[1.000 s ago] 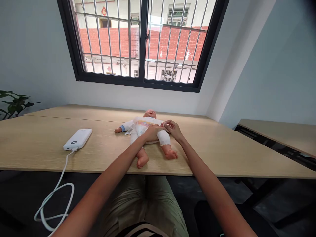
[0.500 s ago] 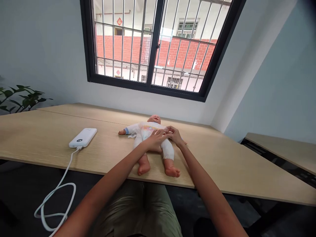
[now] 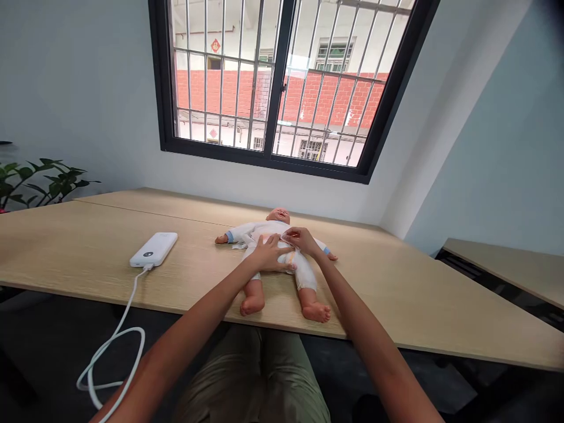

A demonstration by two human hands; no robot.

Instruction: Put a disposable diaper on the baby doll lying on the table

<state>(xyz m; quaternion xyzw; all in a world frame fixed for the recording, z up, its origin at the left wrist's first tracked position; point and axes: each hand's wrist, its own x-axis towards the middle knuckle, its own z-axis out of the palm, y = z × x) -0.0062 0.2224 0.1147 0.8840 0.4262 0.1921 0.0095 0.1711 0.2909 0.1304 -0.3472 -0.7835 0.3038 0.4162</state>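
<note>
A baby doll (image 3: 306, 276) in a white suit with blue cuffs lies on its back on the table, feet toward me. Around its hips is a white diaper (image 3: 288, 258) with an orange print, partly covered by my hands. My left hand (image 3: 268, 257) lies over the diaper's front with fingers spread, pressing on it. At the waist, my right hand (image 3: 302, 239) has thumb and fingers pinched together on the diaper's upper edge. What exactly sits between those fingertips is too small to see clearly.
A white power bank (image 3: 154, 249) lies on the wooden table (image 3: 189, 282) to the left, its white cable (image 3: 127, 305) hanging over the front edge. Beyond the table are a wall and a barred window (image 3: 264, 155). A plant (image 3: 44, 182) stands at far left.
My left hand has shifted down and left, its fingers spreading lower across the diaper. My right hand has moved slightly left, with fingers pinched at the waist. The view has shifted slightly.
</note>
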